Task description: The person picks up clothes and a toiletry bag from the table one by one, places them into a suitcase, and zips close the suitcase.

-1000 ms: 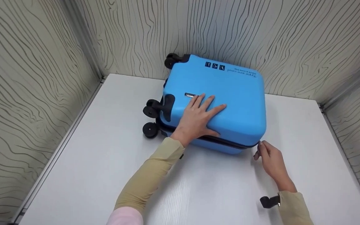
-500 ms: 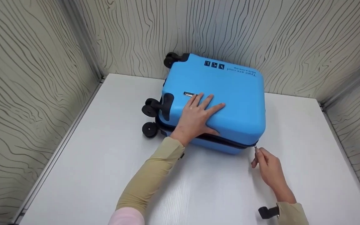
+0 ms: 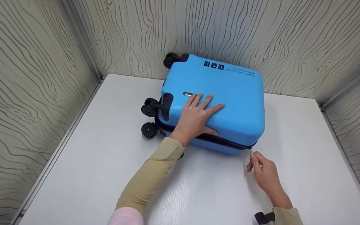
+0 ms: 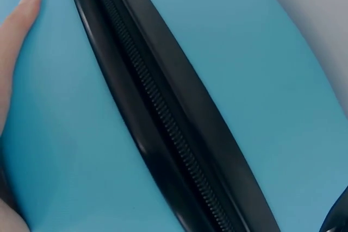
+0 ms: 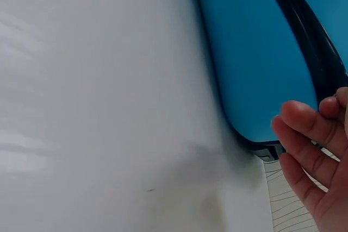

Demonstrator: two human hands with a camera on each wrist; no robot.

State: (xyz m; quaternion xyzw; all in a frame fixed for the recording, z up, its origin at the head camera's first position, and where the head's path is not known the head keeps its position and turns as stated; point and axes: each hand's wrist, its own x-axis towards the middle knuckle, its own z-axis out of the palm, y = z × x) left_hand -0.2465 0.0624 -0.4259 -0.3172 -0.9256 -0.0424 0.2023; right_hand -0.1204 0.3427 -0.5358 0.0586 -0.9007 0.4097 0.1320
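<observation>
A blue hard-shell suitcase lies on its side on the white table, black wheels pointing left. My left hand rests on its upper shell with fingers spread, the thumb near the black seam. At the near right corner, my right hand pinches a small metal zipper pull between thumb and index finger. In the left wrist view, a zipper of black teeth runs between two black edge strips. The right wrist view shows the other right fingers loosely bent beside the suitcase corner; the pull itself is hidden there.
The white table extends in front and to both sides of the suitcase. Patterned panels stand behind it and at left and right. Black wheels stick out on the left.
My right hand has moved left and toward the front around the suitcase corner, drawing the zipper pull along. My left hand stays on the shell; the suitcase has shifted very slightly left.
</observation>
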